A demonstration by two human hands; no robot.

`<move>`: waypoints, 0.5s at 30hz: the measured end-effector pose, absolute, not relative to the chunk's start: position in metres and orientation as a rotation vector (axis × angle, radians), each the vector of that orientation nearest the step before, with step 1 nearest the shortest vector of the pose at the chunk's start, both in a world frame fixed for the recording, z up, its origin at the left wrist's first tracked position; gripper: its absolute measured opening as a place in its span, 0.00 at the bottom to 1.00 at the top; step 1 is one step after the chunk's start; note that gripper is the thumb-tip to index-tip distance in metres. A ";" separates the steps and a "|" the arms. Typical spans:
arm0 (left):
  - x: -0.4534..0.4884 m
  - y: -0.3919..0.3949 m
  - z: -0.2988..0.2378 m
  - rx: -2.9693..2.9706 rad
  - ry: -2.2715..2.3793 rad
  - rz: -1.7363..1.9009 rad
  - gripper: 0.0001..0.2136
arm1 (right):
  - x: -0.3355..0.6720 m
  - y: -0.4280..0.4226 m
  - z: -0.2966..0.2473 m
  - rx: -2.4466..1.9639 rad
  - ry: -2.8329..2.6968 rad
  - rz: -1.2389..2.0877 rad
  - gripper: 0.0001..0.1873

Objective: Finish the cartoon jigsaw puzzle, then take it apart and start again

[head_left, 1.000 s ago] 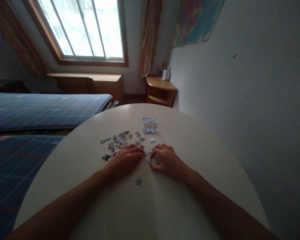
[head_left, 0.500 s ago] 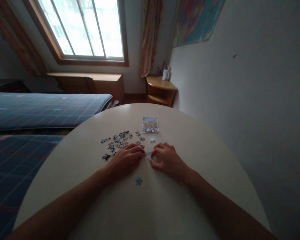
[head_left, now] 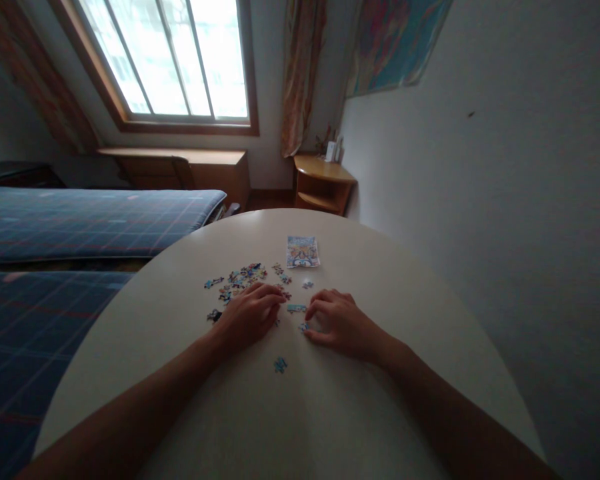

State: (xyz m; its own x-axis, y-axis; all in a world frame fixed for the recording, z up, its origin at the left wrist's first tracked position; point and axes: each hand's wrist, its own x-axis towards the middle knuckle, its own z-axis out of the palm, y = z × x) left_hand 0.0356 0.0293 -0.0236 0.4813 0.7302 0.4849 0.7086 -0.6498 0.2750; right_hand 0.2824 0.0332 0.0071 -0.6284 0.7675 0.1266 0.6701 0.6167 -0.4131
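Jigsaw pieces (head_left: 250, 272) lie in a loose spread to the near left of the picture card (head_left: 303, 252), perhaps so single shapes stay visible. Directly nearer than the card, a pale-blue strip (head_left: 296, 308) lies flat between both hands, within easy reach of either. Near and right of the card, the right hand (head_left: 336, 327) bends with thumb and forefinger apart, tips at a small piece (head_left: 303, 327), likely to steady it on the table (head_left: 370, 413). Near and left of the card, the left hand (head_left: 250, 313) rests with fingers together, another piece (head_left: 277, 322) just beside it; at this size, I cannot tell whether either hand truly grips anything.
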 end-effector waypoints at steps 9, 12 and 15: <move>0.024 0.033 -0.025 2.750 1.412 0.623 0.19 | 0.293 0.052 -0.010 -1.243 -2.468 0.282 0.19; 0.019 0.036 -0.027 2.733 1.494 0.587 0.17 | 0.297 0.055 -0.013 -1.251 -2.472 0.295 0.18; 0.013 0.041 -0.026 2.692 1.585 0.613 0.14 | 0.297 0.056 -0.013 -1.256 -2.458 0.308 0.19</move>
State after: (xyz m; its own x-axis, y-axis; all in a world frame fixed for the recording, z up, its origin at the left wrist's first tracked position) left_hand 0.0130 0.0409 -0.0264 0.4301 0.8338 0.3460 0.8499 -0.5033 0.1564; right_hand 0.2973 0.0564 -0.0132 -0.5389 0.8137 0.2180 0.7349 0.5806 -0.3505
